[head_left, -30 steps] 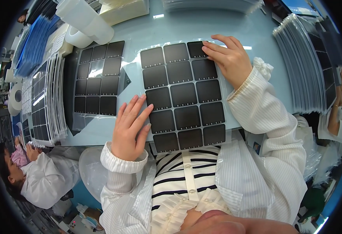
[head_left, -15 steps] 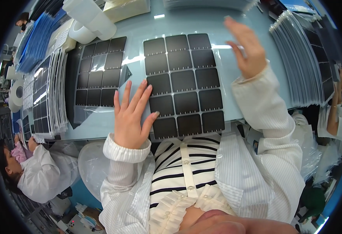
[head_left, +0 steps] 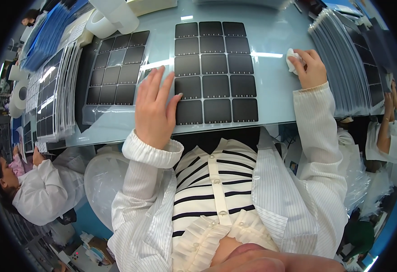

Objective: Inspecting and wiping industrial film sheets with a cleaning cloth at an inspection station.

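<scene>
A sheet of black rounded rectangles in a grid [head_left: 215,63] lies flat on the pale glass-topped table [head_left: 273,97] in front of me. My left hand [head_left: 155,109] rests at its lower left edge, fingers stretched out, with the thumb tip on a black rectangle. To the right of the sheet, my right hand [head_left: 312,70] pinches a crumpled white wipe [head_left: 292,62] close to the table surface. Whether the wipe is cloth or paper I cannot tell. A second, similar sheet with black rectangles [head_left: 112,75] lies to the left, beyond my left fingers.
A tall stack of clear sheets [head_left: 339,68] stands at the right, and another stack of sheets [head_left: 53,97] at the left. Blue sheets [head_left: 49,34], a white tape roll [head_left: 102,25] and a translucent bottle [head_left: 117,13] sit at the far left. A co-worker [head_left: 44,190] sits at the left.
My right hand has come down and to the right, and a white wipe now shows in its fingers. My left hand stays by the sheet's left edge. The view has shifted slightly.
</scene>
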Available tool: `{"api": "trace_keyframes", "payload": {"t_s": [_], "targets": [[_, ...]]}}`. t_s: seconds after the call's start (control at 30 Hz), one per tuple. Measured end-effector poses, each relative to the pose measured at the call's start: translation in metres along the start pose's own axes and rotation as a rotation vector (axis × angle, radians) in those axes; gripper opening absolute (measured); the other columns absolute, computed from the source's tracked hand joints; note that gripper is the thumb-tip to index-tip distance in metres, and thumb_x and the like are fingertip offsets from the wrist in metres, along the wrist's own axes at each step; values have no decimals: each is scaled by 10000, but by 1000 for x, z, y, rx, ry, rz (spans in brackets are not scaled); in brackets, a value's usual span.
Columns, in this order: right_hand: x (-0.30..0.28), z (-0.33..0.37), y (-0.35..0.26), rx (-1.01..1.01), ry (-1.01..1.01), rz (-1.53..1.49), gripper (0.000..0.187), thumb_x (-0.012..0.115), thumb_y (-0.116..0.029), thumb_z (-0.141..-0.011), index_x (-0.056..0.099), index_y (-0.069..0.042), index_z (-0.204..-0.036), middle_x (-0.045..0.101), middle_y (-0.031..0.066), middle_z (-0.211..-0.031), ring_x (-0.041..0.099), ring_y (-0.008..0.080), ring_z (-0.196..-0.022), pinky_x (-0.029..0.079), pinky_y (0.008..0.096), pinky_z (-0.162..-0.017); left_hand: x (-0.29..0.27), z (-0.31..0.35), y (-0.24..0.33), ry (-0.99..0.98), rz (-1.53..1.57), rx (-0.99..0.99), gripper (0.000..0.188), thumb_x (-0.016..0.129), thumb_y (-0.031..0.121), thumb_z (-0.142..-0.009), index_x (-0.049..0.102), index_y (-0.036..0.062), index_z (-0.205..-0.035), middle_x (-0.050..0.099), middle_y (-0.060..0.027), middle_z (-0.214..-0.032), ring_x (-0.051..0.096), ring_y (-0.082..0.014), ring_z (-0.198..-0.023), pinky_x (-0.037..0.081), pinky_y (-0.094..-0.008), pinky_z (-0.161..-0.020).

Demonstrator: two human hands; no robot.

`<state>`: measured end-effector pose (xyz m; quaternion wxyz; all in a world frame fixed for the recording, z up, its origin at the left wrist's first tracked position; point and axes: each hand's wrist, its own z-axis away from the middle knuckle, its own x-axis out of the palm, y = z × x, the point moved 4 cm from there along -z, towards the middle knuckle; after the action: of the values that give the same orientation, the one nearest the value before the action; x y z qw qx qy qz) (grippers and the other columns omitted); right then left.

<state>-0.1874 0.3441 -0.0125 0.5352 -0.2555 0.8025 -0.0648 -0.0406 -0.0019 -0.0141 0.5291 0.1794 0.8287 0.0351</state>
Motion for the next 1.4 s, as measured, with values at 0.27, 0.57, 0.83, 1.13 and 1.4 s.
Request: {"api": "trace_keyframes", "payload": {"t_s": [0.27,0.57,0.83,1.13,1.4], "targets": [[-4,-3,-65,-198,-85,-268,260,737,-139,-761,704,-64,-1007,626,68,-870,612,154,-695,480,247,-592,-13,26,8,-5,407,-69,598,494,-59,-792,369,-3,-1374,545,-147,-1280,478,-332,-1203,378,-380,-1005],[77,19,-178,-788,-93,-420,274,759,-189,-695,678,-92,-938,576,83,-848,612,255,-777,507,351,-659,-7,30,5,11,376,-89,654,489,-70,-749,355,2,-1385,554,-139,-1273,482,-324,-1202,379,-378,-1007],[66,58,-212,-880,-363,-547,238,747,-173,-679,628,-79,-863,587,88,-813,605,299,-732,505,371,-629,-10,32,1,11,341,-96,619,482,-74,-749,383,-17,-1358,549,-140,-1275,487,-322,-1198,391,-381,-1002],[69,49,-213,-750,-383,-537,197,732,-111,-711,620,-50,-861,579,111,-810,610,320,-728,496,370,-641,-8,34,-1,31,354,-94,594,481,-66,-760,395,-19,-1346,537,-149,-1283,484,-329,-1196,385,-381,-1007],[86,2,-190,-604,-185,-347,233,715,-144,-743,625,-34,-928,594,132,-868,596,354,-765,497,397,-664,-9,39,-6,179,471,-108,573,499,-48,-794,393,-15,-1356,542,-182,-1265,513,-329,-1178,395,-379,-997]]}}
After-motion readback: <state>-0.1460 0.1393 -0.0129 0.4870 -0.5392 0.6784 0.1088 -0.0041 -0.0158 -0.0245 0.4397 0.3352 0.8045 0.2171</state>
